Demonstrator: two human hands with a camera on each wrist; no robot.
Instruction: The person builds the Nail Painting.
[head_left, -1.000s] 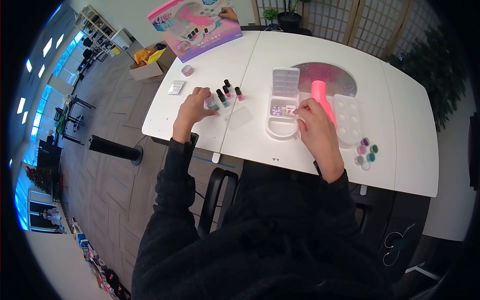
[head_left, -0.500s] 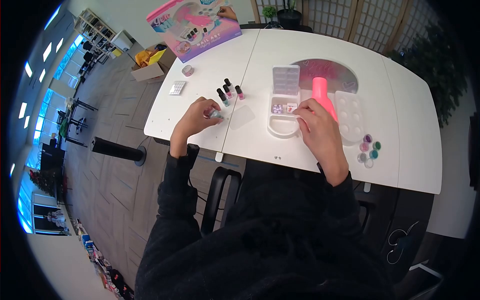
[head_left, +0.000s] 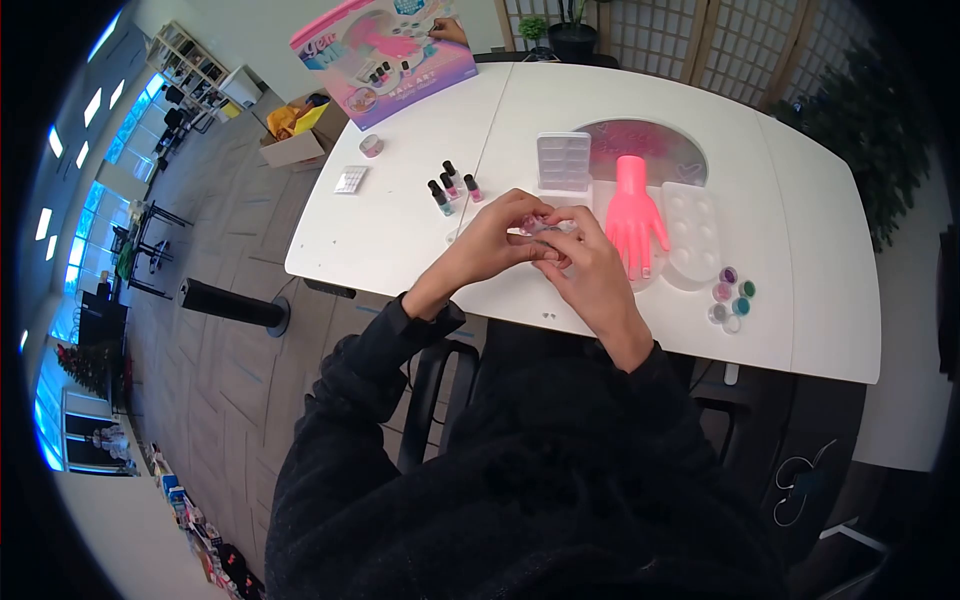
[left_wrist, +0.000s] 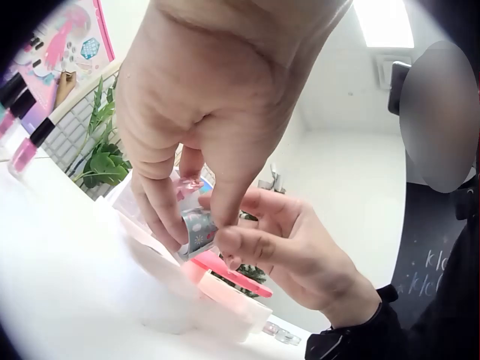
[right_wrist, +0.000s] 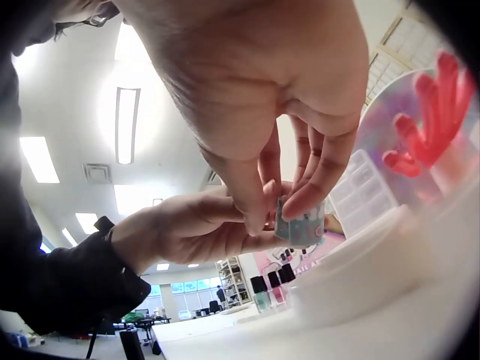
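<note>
Only the wrist views clearly show the patterned piece [left_wrist: 199, 231]

A person's left arm [head_left: 380, 365] and right arm [head_left: 662, 390] reach forward and angle inward. The left hand [head_left: 488, 246] and right hand [head_left: 594, 272] meet in front of the body, fingers curled, thumbs close together, fingertips pinching.

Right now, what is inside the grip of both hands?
The left hand and right hand hold a small grey-green patterned item; something clear and pinkish shows above it in the left wrist view. Fingers cover the rest, so its full shape cannot be seen.
</note>
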